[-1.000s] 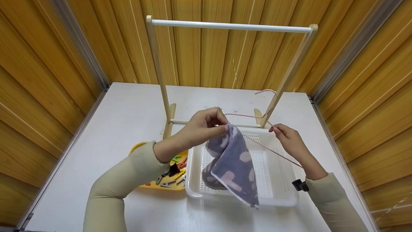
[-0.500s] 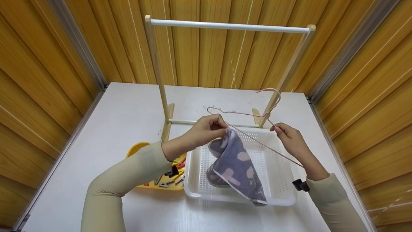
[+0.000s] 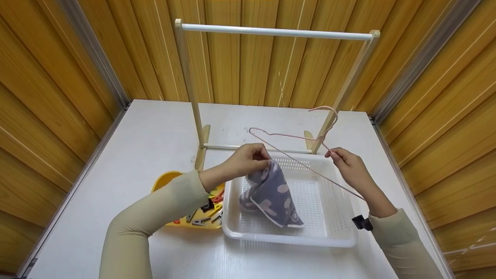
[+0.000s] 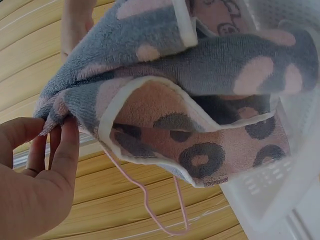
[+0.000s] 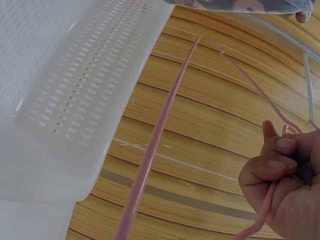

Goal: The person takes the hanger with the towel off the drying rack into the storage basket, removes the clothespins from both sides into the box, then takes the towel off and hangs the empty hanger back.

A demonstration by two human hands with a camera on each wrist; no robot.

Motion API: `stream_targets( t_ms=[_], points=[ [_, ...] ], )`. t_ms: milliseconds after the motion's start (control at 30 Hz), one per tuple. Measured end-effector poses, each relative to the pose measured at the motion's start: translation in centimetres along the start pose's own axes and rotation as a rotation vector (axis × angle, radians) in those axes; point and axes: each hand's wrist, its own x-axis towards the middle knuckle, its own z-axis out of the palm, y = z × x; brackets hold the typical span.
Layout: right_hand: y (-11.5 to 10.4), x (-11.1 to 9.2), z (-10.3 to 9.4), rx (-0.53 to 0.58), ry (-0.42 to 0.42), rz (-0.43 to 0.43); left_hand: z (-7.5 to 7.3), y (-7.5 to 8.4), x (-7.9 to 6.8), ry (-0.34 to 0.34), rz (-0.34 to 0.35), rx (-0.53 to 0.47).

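Observation:
Between its thumb and fingers my left hand pinches a corner of a small grey-blue towel with pink spots. The towel hangs in loose folds over the white basket; the left wrist view shows its pink reverse side and white hem. My right hand grips a thin pink clothes hanger by one shoulder, just below the hook. The hanger's hook points up and away, and its long bottom bar slants beneath the right wrist. Towel and hanger are apart in the head view.
Behind the basket stands a rack with wooden posts and a white top rail. To the left, partly under the left forearm, a yellow tray holds several coloured clothespins. Wood-patterned walls enclose the white table on three sides.
My left hand has drawn the towel slightly down and away from the hanger, so the hanger's far end now shows. The towel's lower corner has swung left and up. The right hand barely moves.

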Motion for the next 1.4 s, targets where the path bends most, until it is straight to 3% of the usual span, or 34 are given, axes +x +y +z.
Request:
stream_targets(
  t_ms=[267,467,700,967,1400],
  points=[
    [-0.3,0.0,0.1,0.006,0.014,-0.007,2.1,-2.2,0.6,-0.082,-0.009,0.102],
    [-0.2,-0.2,0.1,0.011,0.004,-0.003,3.9,-3.2,0.9,-0.158,-0.025,0.100],
    [-0.1,-0.4,0.4,0.005,0.000,-0.005,5.3,-4.2,1.2,-0.271,-0.018,0.200],
    [-0.2,-0.3,0.7,0.024,-0.005,-0.020,6.3,-4.5,0.8,-0.410,0.023,0.310],
    [-0.4,0.0,1.1,0.008,-0.013,-0.063,6.8,-4.7,0.0,-0.578,0.015,0.371]
  ],
)
